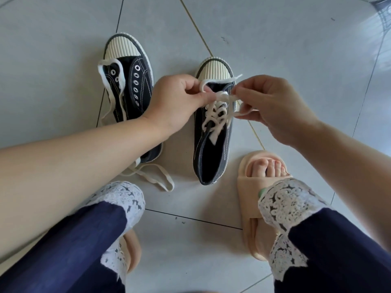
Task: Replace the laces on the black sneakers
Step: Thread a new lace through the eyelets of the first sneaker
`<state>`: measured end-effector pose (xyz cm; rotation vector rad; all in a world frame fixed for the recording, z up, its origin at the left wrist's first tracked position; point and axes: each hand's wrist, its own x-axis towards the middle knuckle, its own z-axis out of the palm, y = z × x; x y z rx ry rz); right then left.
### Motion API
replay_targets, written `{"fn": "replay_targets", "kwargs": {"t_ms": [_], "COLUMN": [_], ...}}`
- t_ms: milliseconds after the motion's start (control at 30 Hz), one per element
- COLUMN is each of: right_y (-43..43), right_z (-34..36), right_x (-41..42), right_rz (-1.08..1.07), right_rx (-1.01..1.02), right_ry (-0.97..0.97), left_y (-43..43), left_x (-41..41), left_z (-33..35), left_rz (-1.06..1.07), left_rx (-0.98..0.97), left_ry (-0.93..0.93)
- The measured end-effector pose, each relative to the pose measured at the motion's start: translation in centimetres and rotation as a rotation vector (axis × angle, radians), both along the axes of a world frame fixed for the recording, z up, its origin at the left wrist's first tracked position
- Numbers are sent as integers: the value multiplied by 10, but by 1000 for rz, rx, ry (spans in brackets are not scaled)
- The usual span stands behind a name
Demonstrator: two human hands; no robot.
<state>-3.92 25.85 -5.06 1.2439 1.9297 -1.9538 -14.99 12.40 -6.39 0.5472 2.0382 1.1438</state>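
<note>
Over the laced sneaker (213, 153), lying toe-away on the floor (63, 60), the left hand (177, 98) pinches a loop of the cream lace (218, 111) and the right hand (273, 106) its frayed end — the crossing sits between them, equally near both.

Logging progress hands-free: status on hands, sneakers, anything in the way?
Both pinch the cream lace: left hand, right hand. Beneath them, laced sneaker. Eyelets empty on the other sneaker, loose lace draped over it. Nothing obstructing.
</note>
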Motion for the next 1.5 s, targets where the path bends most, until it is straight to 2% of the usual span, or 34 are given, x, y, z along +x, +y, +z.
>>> {"fn": "replay_targets", "kwargs": {"t_ms": [67,167,200,333,433,500,567,633,700,800,900,1000,1067,1133,1167,1267,1300,1367,1433,1500], "right_y": [6,20,24,27,23,17,11,5,-2,-8,-6,-2,0,1,1,-2,-4,-7,-11,-14], "right_z": [1,1,0,-9,-20,-26,-29,-27,-24,-26,-25,-20,-16,-15,-14,-13,-13,-12,-13,-15], "right_x": [5,12,15,34,47,48,46,41,37,33,31,34,36,38,38,33,31,24,16,7], "right_rz": [5,231,282,341,393,522,578,503,437,479,421,327,297,336,375,372,352,336,298,181], "right_rx": [118,524,588,675,602,583,557,416,291,398,434,350,337,417,503,739,788,848,848,790], "right_ry": [7,-106,-141,-293,-353,-384,-337,-212,-116,-111,-113,-110,-104,-137,-162,-180,-173,-146,-117,-90], "left_y": [-7,-15,-18,-32,-38,-35,-32,-30,-28,-26,-25,-26,-27,-28,-28,-26,-25,-23,-22,-21], "left_x": [-2,-5,-6,-10,-7,-5,-5,-6,-5,-1,3,2,-4,-9,-11,-22,-24,-27,-27,-25], "left_z": [-1,-5,-6,-10,-13,-14,-15,-12,-7,-7,-12,-10,-10,-9,-9,-5,-2,3,6,3], "left_rz": [58,119,120,129,115,68,38,-12,-187,-467,-543,-472,-364,-214,-173,-311,-368,-444,-487,-375], "left_rx": [-13,-59,-81,-192,-285,-349,-381,-322,-187,-148,-142,-148,-180,-181,-211,-407,-452,-492,-443,-284], "left_ry": [-81,-185,-205,-268,-259,-175,0,237,408,490,495,345,156,-110,-182,-144,-203,-437,-629,-757]}}
